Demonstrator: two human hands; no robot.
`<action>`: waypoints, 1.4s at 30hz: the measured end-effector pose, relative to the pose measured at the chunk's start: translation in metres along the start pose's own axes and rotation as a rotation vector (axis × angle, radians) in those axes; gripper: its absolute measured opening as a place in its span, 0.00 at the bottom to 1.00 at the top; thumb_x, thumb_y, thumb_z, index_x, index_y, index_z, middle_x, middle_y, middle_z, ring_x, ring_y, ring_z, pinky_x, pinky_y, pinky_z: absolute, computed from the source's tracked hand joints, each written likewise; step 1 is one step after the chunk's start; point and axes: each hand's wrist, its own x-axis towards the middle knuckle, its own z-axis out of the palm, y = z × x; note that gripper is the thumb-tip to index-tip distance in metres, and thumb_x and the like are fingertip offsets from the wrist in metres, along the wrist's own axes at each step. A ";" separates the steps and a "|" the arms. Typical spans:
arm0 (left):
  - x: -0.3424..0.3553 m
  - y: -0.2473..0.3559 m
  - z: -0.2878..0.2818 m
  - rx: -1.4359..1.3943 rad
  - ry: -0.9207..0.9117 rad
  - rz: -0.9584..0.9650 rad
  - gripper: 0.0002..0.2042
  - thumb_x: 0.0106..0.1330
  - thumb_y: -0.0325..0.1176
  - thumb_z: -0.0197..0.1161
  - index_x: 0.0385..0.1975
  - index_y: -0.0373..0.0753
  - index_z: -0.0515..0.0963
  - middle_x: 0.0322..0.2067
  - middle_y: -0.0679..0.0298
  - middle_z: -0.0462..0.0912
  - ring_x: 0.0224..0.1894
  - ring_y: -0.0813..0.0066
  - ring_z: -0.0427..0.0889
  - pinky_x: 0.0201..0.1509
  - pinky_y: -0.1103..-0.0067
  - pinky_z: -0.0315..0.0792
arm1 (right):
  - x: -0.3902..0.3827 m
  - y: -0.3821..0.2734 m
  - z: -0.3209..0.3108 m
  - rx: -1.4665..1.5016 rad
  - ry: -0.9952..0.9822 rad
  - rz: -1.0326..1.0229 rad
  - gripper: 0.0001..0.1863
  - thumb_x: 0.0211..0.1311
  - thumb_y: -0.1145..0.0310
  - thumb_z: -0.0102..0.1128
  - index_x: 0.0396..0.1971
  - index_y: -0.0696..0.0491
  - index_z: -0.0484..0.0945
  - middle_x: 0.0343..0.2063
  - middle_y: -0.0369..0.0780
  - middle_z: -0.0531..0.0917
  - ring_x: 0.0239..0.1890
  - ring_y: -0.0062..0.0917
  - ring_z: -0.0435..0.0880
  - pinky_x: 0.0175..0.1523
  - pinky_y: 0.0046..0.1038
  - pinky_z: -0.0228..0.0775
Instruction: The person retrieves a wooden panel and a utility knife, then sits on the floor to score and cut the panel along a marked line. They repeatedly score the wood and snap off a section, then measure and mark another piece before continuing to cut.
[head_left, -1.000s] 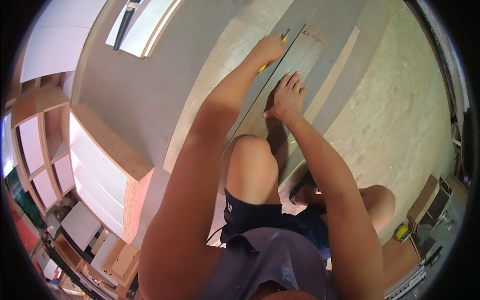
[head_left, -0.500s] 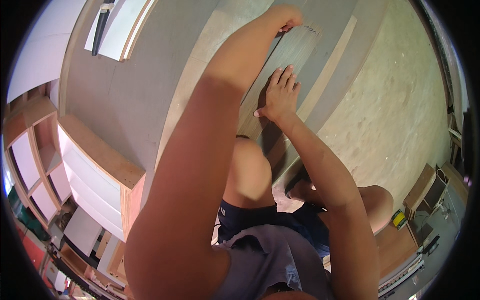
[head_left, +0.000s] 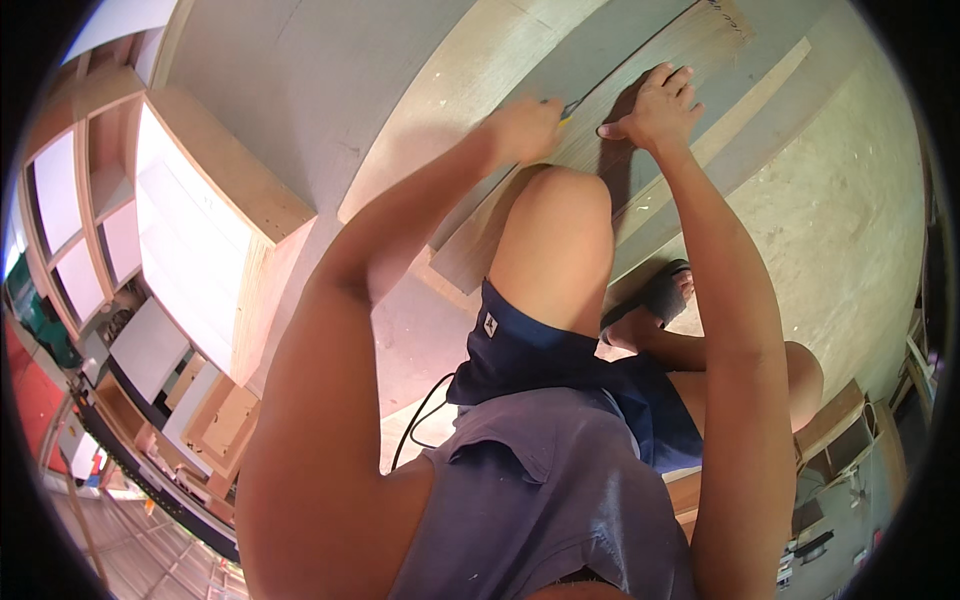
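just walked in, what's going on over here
A person is crouched over a long, brown wood-grain board. Their left hand, slightly blurred, grips a slim yellow-and-dark handheld tool by the board's long edge. Their right hand lies on the board with fingers spread, and the left knee is bent over its near part.

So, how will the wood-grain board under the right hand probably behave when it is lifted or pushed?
The wood-grain board is probably stiff: it lies flat, its long edge straight. Being long, it could dip at one end if lifted off-centre. Pushed, it would likely slide, not roll, since its face under the right hand is flat.
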 end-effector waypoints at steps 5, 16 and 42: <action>-0.133 -0.054 0.068 -0.015 -0.091 -0.153 0.16 0.69 0.35 0.57 0.49 0.32 0.67 0.32 0.40 0.81 0.36 0.37 0.82 0.41 0.50 0.74 | 0.000 0.004 0.008 0.034 0.038 0.008 0.76 0.33 0.42 0.85 0.75 0.62 0.43 0.74 0.61 0.47 0.77 0.50 0.50 0.74 0.59 0.46; -0.291 -0.087 0.120 0.017 -0.358 -0.538 0.18 0.73 0.44 0.50 0.54 0.38 0.68 0.35 0.42 0.85 0.38 0.38 0.84 0.43 0.51 0.76 | -0.006 0.007 -0.005 0.062 -0.029 0.024 0.76 0.34 0.46 0.86 0.75 0.61 0.40 0.75 0.60 0.45 0.77 0.51 0.48 0.75 0.59 0.42; 0.047 0.075 -0.025 0.040 0.648 -0.090 0.13 0.69 0.42 0.60 0.40 0.38 0.83 0.35 0.50 0.83 0.42 0.45 0.83 0.48 0.57 0.76 | -0.004 0.007 -0.020 0.003 -0.131 0.021 0.78 0.35 0.39 0.83 0.74 0.67 0.39 0.75 0.63 0.42 0.77 0.53 0.46 0.75 0.57 0.44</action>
